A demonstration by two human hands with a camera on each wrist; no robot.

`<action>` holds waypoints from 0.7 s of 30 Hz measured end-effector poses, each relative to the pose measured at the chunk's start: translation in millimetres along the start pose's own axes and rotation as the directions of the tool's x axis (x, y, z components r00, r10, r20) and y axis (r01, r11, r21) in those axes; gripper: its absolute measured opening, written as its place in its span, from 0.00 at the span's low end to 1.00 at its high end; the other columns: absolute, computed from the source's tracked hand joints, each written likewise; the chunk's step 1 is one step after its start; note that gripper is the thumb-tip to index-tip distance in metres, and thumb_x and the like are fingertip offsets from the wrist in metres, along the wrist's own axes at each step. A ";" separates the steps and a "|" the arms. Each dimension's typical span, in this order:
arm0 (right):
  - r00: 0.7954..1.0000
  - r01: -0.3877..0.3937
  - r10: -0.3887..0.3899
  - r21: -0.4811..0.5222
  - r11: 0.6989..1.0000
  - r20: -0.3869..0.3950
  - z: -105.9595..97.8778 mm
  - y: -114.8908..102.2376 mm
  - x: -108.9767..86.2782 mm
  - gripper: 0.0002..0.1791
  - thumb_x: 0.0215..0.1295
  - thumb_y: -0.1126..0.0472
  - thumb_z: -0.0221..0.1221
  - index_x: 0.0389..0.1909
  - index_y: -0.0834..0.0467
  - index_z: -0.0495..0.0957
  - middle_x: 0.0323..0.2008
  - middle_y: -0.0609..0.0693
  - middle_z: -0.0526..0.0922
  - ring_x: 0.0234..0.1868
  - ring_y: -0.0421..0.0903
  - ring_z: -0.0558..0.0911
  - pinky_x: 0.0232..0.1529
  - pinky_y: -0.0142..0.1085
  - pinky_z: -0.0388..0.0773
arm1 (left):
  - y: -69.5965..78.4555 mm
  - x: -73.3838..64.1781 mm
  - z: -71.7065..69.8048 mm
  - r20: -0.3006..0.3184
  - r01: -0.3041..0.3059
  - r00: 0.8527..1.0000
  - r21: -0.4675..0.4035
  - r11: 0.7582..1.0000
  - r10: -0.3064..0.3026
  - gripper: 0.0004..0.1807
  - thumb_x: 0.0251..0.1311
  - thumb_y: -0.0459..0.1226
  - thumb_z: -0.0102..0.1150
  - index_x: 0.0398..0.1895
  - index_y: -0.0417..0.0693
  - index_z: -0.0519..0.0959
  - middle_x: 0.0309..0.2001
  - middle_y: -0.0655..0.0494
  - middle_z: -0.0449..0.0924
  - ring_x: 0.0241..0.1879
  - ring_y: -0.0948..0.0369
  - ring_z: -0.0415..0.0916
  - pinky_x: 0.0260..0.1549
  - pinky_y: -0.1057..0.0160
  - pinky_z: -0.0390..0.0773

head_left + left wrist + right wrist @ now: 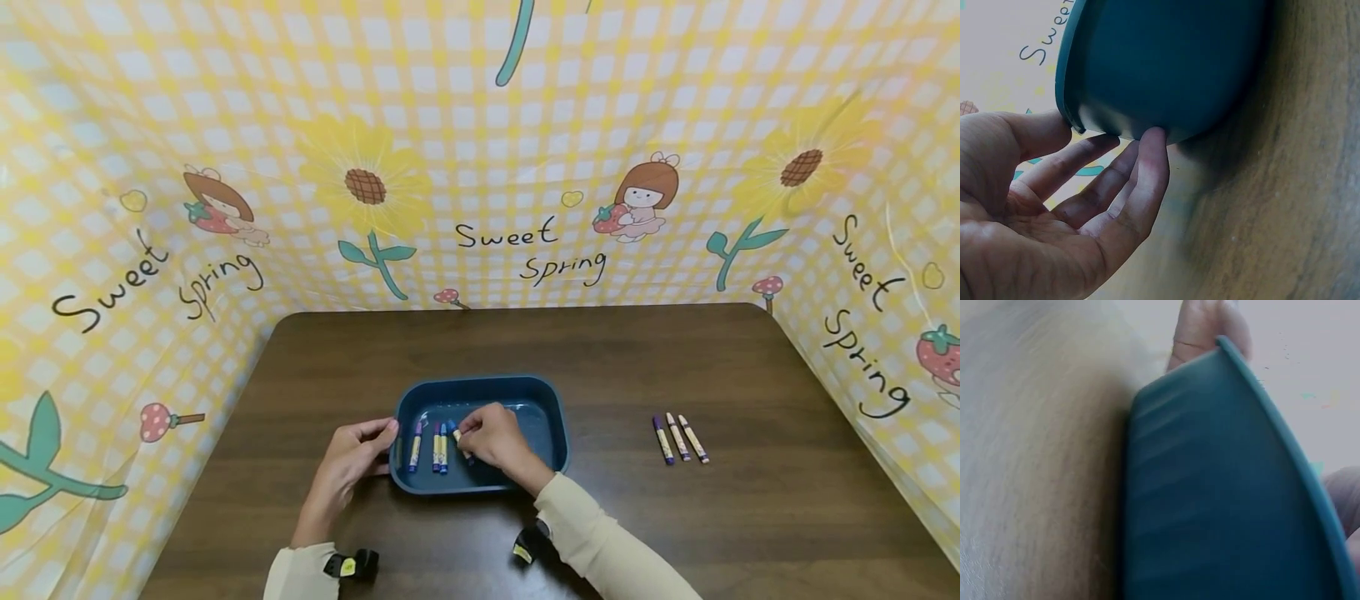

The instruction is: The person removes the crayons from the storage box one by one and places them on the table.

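A dark blue tray (480,488) sits on the table. My left hand (348,458) grips its left end; in the left wrist view the thumb is at the rim and the curled fingers (1155,156) touch the outer wall. Inside the tray, my right hand (495,437) pinches a blue-tipped crayon (454,428), its lower part slanting under the fingers. Left of it lie a purple crayon (416,447) and a close pair, one purple crayon (437,447) and one blue crayon (444,448). The tray wall (1210,475) hides most of the right hand in the right wrist view.
To the right of the tray, a purple crayon (663,440) and two pale-tipped crayons, the middle crayon (678,437) and the right crayon (693,439), lie side by side on the brown table (750,517). A yellow checked cloth (480,167) hangs around the back and sides.
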State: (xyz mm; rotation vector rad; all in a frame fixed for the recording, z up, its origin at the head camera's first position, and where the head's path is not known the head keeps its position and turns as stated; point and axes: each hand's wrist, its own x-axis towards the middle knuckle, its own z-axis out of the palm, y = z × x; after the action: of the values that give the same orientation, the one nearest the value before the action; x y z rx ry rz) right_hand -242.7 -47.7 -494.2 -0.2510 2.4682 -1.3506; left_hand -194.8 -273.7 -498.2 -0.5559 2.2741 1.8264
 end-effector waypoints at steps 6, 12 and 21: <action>0.996 -0.081 0.071 0.240 0.968 0.048 -13.7 3.3 -2.7 0.06 0.62 0.67 0.69 0.40 0.62 0.88 0.39 0.54 0.88 0.32 0.45 0.84 0.38 0.39 0.88 | 0.3 -0.7 0.1 0.003 0.006 1.000 0.009 1.000 -0.006 0.25 0.71 0.44 0.61 0.65 0.37 0.77 0.57 0.38 0.80 0.41 0.58 0.82 0.39 0.59 0.88; 0.996 -0.081 0.065 0.331 0.940 0.058 -26.8 5.3 -9.0 0.09 0.64 0.64 0.69 0.43 0.61 0.88 0.45 0.55 0.88 0.35 0.46 0.86 0.42 0.40 0.87 | 1.7 -0.2 0.5 0.004 0.005 1.000 0.008 1.000 -0.005 0.26 0.71 0.44 0.62 0.64 0.37 0.77 0.57 0.38 0.80 0.41 0.58 0.82 0.38 0.59 0.88; 1.000 -0.011 0.005 0.467 0.884 0.014 -42.3 13.7 -14.7 0.13 0.63 0.65 0.68 0.47 0.65 0.86 0.43 0.57 0.88 0.36 0.45 0.86 0.44 0.41 0.88 | -1.0 0.3 0.0 0.009 0.000 1.000 0.027 1.000 0.000 0.28 0.70 0.47 0.62 0.66 0.37 0.76 0.59 0.37 0.79 0.42 0.58 0.82 0.38 0.59 0.88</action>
State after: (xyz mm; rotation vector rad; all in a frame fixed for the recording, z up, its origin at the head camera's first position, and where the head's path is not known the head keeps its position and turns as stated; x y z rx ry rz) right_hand -244.0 -2.7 -481.7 -0.1315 2.0423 -1.8769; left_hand -194.6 -273.9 -499.2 -0.5423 2.2888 1.7919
